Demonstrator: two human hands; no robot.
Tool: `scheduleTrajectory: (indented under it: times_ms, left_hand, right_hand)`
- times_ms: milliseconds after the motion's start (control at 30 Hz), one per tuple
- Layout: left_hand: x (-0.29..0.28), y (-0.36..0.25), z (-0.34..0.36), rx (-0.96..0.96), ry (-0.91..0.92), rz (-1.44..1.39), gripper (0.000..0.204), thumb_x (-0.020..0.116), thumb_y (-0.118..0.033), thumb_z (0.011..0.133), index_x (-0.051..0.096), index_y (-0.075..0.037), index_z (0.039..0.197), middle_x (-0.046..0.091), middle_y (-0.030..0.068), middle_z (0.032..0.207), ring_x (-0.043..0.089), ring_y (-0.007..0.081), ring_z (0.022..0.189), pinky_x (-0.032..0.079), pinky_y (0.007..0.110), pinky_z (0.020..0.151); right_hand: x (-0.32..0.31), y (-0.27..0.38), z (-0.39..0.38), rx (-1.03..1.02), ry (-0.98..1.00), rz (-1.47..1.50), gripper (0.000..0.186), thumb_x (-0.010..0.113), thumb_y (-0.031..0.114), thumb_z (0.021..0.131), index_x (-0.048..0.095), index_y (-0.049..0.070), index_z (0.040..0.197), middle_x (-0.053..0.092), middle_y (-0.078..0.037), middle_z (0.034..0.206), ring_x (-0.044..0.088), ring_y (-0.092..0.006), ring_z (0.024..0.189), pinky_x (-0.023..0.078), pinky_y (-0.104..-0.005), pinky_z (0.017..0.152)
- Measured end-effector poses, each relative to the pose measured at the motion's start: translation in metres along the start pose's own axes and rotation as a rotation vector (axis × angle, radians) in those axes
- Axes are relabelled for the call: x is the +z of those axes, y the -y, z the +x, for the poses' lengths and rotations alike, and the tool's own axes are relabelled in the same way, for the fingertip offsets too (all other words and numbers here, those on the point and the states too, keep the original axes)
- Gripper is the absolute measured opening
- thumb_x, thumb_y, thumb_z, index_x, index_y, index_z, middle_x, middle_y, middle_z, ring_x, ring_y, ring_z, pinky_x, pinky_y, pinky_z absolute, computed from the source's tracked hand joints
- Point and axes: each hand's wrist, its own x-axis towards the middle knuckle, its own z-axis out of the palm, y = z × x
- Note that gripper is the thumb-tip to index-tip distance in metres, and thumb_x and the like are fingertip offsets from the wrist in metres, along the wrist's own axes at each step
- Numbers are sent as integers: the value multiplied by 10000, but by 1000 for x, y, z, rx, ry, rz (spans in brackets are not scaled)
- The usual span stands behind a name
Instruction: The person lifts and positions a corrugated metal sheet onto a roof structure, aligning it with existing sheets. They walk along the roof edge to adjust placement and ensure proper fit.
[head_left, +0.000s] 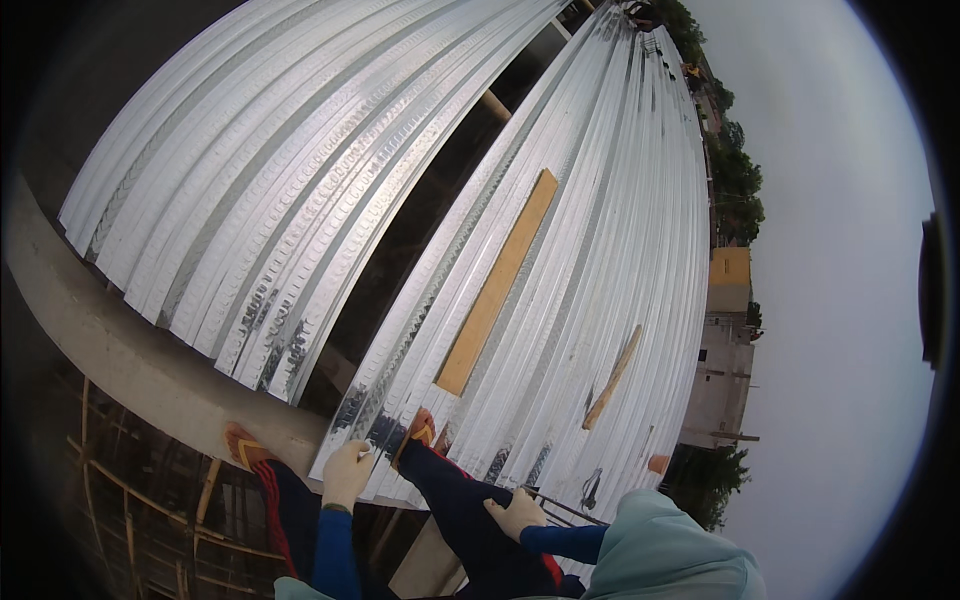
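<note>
My left hand, in a pale glove, is at the near corner of a ribbed silver metal decking sheet, its fingers closed at the sheet's edge. Part of the grip is hidden by the hand itself. My right hand, gloved too, lies on my bent right leg with its fingers apart and nothing seen in them. Thin dark rods show just beyond it. My right foot, in a sandal, stands on the decking, while my left foot is on a concrete beam.
A dark open gap separates this decking from a second stack of sheets at left. A flat wooden plank and a thin stick lie on the decking. Below the beam, bamboo scaffolding shows. Buildings and trees stand at right.
</note>
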Motion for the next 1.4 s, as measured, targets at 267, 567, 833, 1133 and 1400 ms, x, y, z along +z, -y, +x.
scheduleTrajectory:
  times_ms: [267,567,833,1133,1400]
  left_hand:
    - [-14,-9,-9,-3,-12,2,343,650,-262,907,753,-59,1163,763,212,1097,716,397,1056,550,487,924]
    - [-5,-4,-9,1,-10,41,333,657,-270,908,758,-76,1160,769,200,1064,724,391,1026,556,480,906]
    - [7,0,-2,-29,20,-12,332,650,-276,886,770,-81,1126,771,197,969,734,395,957,561,482,877]
    - [6,7,-1,-23,-6,-19,329,646,-261,875,775,-72,1111,772,210,980,738,399,958,563,480,879]
    - [8,10,1,-49,13,-14,314,652,-265,883,775,-82,1106,773,203,992,737,395,974,566,485,883]
  right_hand:
    - [11,3,-2,-70,-65,69,751,714,572,895,629,-57,1296,719,-315,1186,700,-463,1144,550,-504,1008]
    - [10,1,-3,-23,-8,68,716,706,599,893,662,-36,1219,730,-295,1151,717,-449,1103,556,-507,977]
    - [2,-7,-2,-47,9,31,810,663,677,902,641,-71,1213,733,-298,1139,725,-439,1101,562,-506,971]
    - [3,-7,7,-80,36,33,864,658,708,897,630,-81,1250,727,-301,1163,725,-428,1112,566,-502,965]
    - [-6,-2,0,-46,70,30,854,634,697,910,634,-75,1273,714,-309,1222,707,-434,1167,559,-503,998]
